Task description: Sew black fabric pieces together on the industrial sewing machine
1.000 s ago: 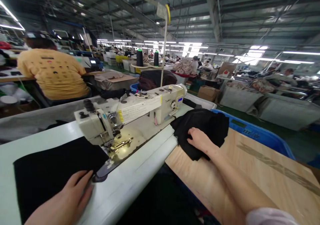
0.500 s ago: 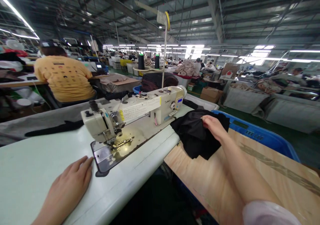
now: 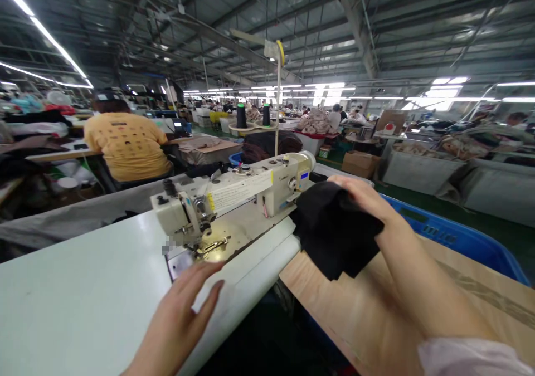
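Note:
A piece of black fabric (image 3: 336, 231) hangs from my right hand (image 3: 355, 192), whose fingers are closed on its upper edge. The cloth's lower part droops over the corner of the wooden board. My left hand (image 3: 188, 303) is raised over the pale sewing table (image 3: 92, 292), thumb and fingers apart, with nothing in it. Just beyond those fingertips are the needle plate and the brass-coloured guide (image 3: 213, 246) of a sewing machine (image 3: 267, 192). Part of the plate is hidden behind my left hand.
On my right lies a wooden board (image 3: 334, 309), with a blue plastic crate (image 3: 460, 225) behind it. Two black thread cones (image 3: 241, 116) stand beyond the machine. A person in a yellow shirt (image 3: 127, 142) sits ahead on the left, facing away.
My left hand has lifted off the tabletop beside the machine and moved right, its fingers spreading. My right hand has raised the black fabric slightly. The view has shifted a little.

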{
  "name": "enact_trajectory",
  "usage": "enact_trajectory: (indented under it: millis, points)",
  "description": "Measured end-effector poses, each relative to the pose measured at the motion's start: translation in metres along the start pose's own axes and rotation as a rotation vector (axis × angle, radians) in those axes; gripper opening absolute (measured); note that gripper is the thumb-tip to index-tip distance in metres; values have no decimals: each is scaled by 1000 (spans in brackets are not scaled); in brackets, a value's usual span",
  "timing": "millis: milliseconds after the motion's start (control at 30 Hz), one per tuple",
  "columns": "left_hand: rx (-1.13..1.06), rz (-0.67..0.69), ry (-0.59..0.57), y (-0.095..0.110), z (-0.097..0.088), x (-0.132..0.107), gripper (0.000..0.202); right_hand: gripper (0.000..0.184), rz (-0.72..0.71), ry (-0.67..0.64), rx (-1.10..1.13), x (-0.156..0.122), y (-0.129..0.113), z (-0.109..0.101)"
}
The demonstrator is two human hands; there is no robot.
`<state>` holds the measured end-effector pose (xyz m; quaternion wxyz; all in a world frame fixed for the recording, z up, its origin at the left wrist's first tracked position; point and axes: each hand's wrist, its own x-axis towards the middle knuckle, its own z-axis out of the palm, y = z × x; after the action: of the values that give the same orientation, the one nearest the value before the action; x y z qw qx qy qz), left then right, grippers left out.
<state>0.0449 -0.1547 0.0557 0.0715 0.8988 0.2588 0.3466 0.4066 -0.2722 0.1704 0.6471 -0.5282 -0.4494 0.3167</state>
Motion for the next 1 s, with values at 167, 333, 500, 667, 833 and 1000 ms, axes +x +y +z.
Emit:
enact_trajectory:
  millis: [167, 333, 500, 667, 833, 1000]
  points:
    - [-157, 128, 126, 81, 4, 36, 74, 28, 317, -339, 272, -34, 10, 99]
    - [-291, 25, 238, 73, -8, 61, 18, 46, 194, -313, 376, -58, 23, 135]
    - [-186, -136, 221, 61, -34, 59, 15, 91, -112, -250, 31, -76, 29, 141]
    - [-168, -207, 134, 50, -69, 49, 9, 29, -233, 67, -236, -51, 28, 146]
    - [-88, -395, 46, 9, -114, 76, 26, 26, -302, -14, -347, 16, 27, 141]
    - [-283, -335, 272, 23, -158, 101, 19, 19, -583, 73, -312, 34, -8, 149]
